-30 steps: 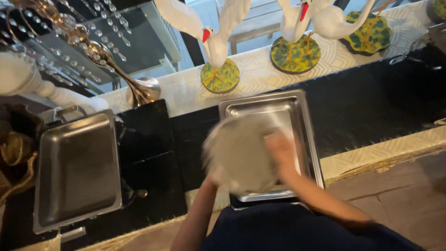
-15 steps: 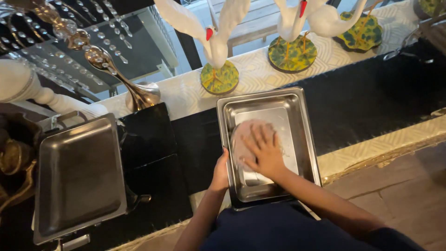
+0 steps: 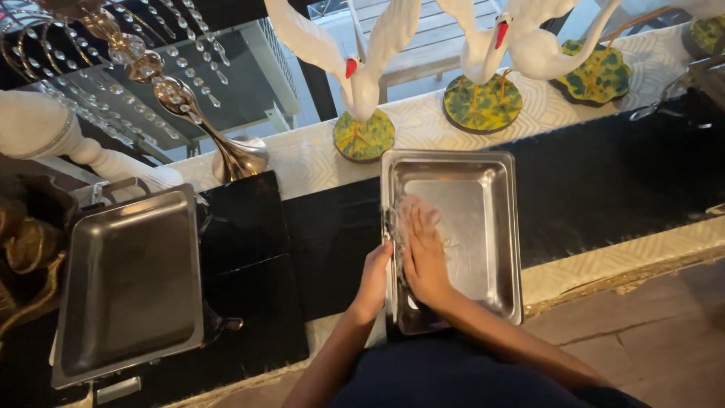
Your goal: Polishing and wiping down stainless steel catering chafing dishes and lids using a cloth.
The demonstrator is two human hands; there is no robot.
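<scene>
At a long black counter [image 3: 604,181] edged with a pale patterned runner, I stand over a rectangular stainless steel pan [image 3: 483,227], the deep kind that sits in a buffet warmer. It lies lengthwise away from me, its near end at the counter's front edge, where both arms can reach it. A second steel pan [image 3: 128,287] rests in its frame well apart to my left, untouched. Along the far side stand white bird figurines [image 3: 362,75] on green and yellow bases, and a gold candelabra [image 3: 181,98] hung with crystal drops.

My right hand [image 3: 423,261] lies flat inside the pan, fingers spread and pressing a pale cloth [image 3: 415,211] against the pan's floor near its left wall; the cloth is blurred, so its edges are hard to make out. The palm bears down rather than pinching, as suits wiping. My left hand [image 3: 375,276] closes over the pan's left rim, apparently to steady it against the push.
</scene>
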